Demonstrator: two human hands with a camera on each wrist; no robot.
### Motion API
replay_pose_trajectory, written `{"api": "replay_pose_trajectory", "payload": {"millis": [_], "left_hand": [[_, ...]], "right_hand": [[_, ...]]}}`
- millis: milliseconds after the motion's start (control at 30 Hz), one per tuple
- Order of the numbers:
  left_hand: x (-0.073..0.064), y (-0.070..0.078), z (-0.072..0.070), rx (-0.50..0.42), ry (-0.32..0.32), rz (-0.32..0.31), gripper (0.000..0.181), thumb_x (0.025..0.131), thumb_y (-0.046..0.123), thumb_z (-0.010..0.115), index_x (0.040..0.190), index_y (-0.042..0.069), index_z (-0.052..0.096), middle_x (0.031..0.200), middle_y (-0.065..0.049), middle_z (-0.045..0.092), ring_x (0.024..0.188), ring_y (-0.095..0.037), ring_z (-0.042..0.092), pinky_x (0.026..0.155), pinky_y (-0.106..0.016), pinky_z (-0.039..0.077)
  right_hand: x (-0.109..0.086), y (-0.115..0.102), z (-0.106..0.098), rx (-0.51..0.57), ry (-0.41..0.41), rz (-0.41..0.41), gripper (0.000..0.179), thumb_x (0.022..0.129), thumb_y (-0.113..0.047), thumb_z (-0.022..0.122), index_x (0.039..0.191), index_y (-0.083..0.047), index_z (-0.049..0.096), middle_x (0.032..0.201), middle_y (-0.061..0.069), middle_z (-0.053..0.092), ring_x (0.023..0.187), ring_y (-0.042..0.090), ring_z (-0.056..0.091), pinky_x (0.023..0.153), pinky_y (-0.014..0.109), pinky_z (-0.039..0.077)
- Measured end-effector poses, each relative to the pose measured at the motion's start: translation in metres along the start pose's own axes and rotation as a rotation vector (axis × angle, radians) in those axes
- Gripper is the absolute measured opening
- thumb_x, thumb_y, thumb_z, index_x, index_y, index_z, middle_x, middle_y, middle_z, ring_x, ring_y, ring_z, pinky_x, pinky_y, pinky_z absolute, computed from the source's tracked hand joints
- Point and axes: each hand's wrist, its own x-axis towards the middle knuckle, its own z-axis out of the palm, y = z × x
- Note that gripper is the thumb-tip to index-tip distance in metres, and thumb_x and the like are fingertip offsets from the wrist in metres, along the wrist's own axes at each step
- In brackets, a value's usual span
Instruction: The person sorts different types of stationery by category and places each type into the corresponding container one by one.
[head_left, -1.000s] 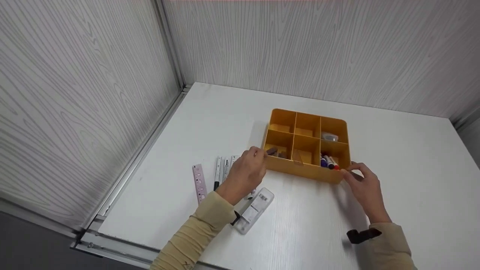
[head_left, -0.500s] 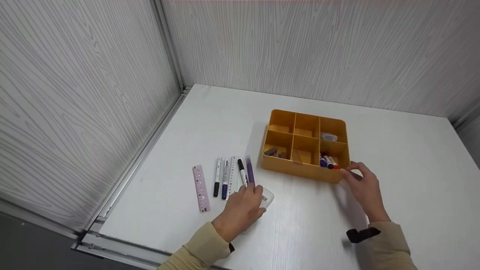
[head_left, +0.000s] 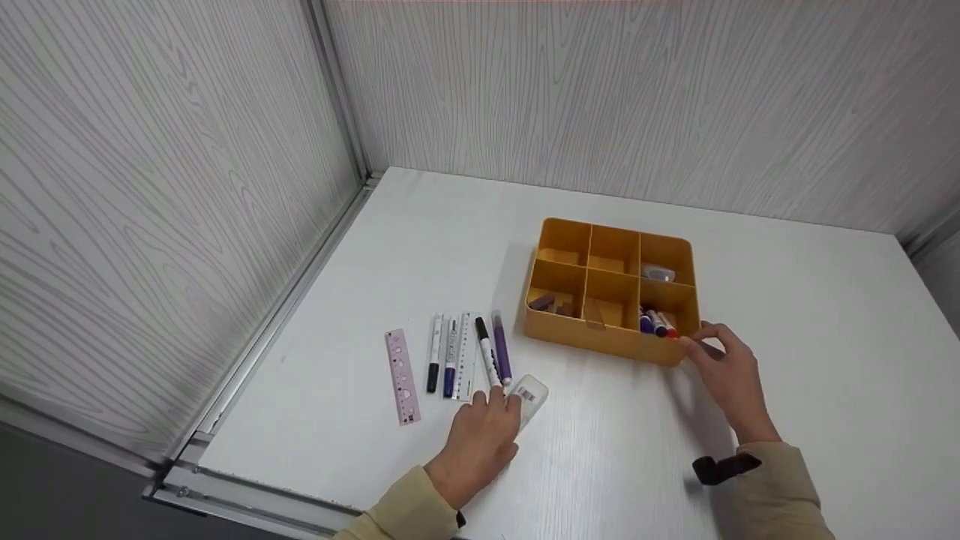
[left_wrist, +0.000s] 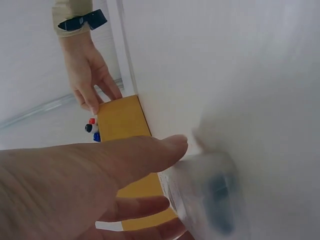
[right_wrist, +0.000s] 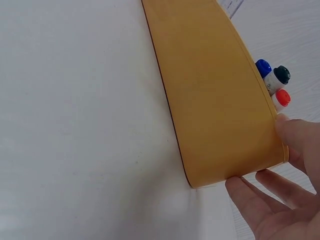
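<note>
My left hand (head_left: 480, 435) is over a clear plastic case (head_left: 531, 397) with a small label, partly hidden beneath it. In the left wrist view the thumb and fingers reach out around the near end of the case (left_wrist: 207, 195), thumb apart from the fingers. Just ahead of the fingertips lie a black-capped marker (head_left: 487, 349) and a purple pen (head_left: 501, 349). My right hand (head_left: 731, 386) holds the front right corner of a yellow compartment box (head_left: 600, 341); thumb at the rim, fingers against the side, as the right wrist view shows.
Left of the hand lie a clear ruler (head_left: 464, 360), a blue-capped marker (head_left: 450, 367), another marker (head_left: 434, 360) and a pink ruler (head_left: 403, 379). Inside the box are several markers (head_left: 658, 322), grey pieces (head_left: 551, 305) and a clear item (head_left: 658, 274). Wood-grain panels (head_left: 622, 97) stand behind.
My left hand has come away from the box's front left corner, down and toward me to the clear case. My right hand has stayed at the box corner.
</note>
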Motion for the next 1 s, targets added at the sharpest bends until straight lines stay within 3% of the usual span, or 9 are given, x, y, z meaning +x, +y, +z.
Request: {"api": "replay_pose_trajectory", "payload": {"millis": [333,633,800,1000], "left_hand": [[-0.0030,-0.0006,0.0027,0.008,0.046,0.002,0.054,0.072,0.037,0.086,0.112,0.009,0.061,0.096,-0.012,0.068,0.075,-0.022,0.065,0.053,-0.031,0.051],[-0.0012,0.0006,0.0032,-0.060,-0.028,-0.010,0.050,0.077,0.031,0.082,0.120,0.015,0.060,0.095,-0.013,0.069,0.074,-0.023,0.064,0.054,-0.032,0.051],[-0.0011,0.0012,0.0031,-0.103,-0.020,0.009,0.048,0.078,0.026,0.079,0.119,0.011,0.059,0.095,-0.012,0.069,0.073,-0.022,0.062,0.055,-0.032,0.052],[0.0029,-0.0005,-0.0010,-0.206,-0.095,0.003,0.050,0.082,0.026,0.075,0.124,0.007,0.056,0.098,-0.010,0.068,0.075,-0.019,0.059,0.060,-0.032,0.054]], "right_hand": [[-0.0008,-0.0011,0.0008,-0.019,0.013,-0.029,0.053,0.092,-0.054,0.060,0.118,-0.009,0.053,0.159,0.020,0.033,0.134,0.044,0.048,0.106,0.051,0.042],[0.0003,-0.0007,0.0011,-0.014,0.009,-0.001,0.051,0.092,-0.054,0.061,0.117,-0.010,0.052,0.160,0.018,0.032,0.137,0.043,0.045,0.107,0.052,0.041],[0.0009,0.0006,0.0016,-0.011,0.001,0.001,0.052,0.090,-0.056,0.061,0.116,-0.011,0.052,0.159,0.019,0.032,0.138,0.044,0.044,0.108,0.054,0.040],[0.0008,0.0010,0.0009,-0.016,-0.003,-0.009,0.054,0.090,-0.057,0.060,0.116,-0.011,0.051,0.159,0.019,0.032,0.139,0.044,0.043,0.107,0.054,0.040]]}}
